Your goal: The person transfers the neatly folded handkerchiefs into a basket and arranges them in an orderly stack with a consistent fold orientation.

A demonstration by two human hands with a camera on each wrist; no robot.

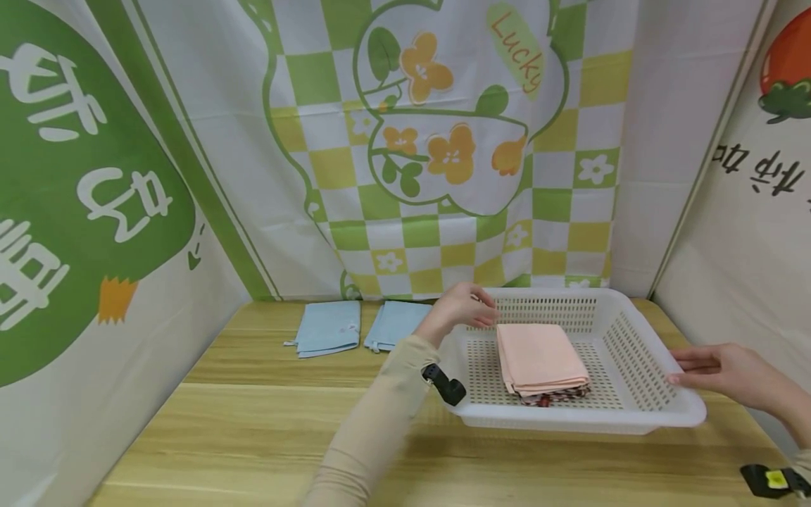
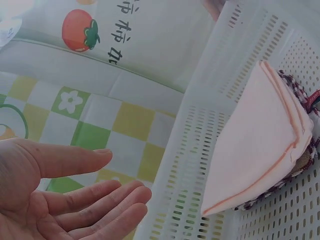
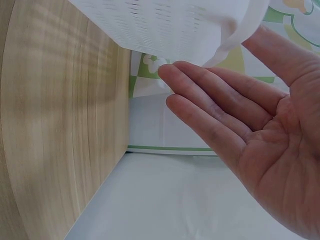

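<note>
A white plastic basket point(image 1: 652, 415) with slotted walls is at the right of the table. In it lies a folded pink cloth point(image 1: 541, 359) with an orange edge, on top of a dark red and white patterned cloth point(image 1: 557, 396). My left hand point(image 1: 461, 308) is at the basket's back left corner; in the left wrist view its fingers are spread apart from the thumb with nothing between them. On the right side, my right hand point(image 3: 250, 115) has its fingers straight under the rim, and its thumb reaches to the rim's edge.
Two folded light blue cloths, a left one point(image 1: 328, 328) and a right one point(image 1: 395, 325), lie at the back of the wooden table point(image 1: 253, 422). Printed curtains point(image 1: 456, 246) hang behind the table and along both sides.
</note>
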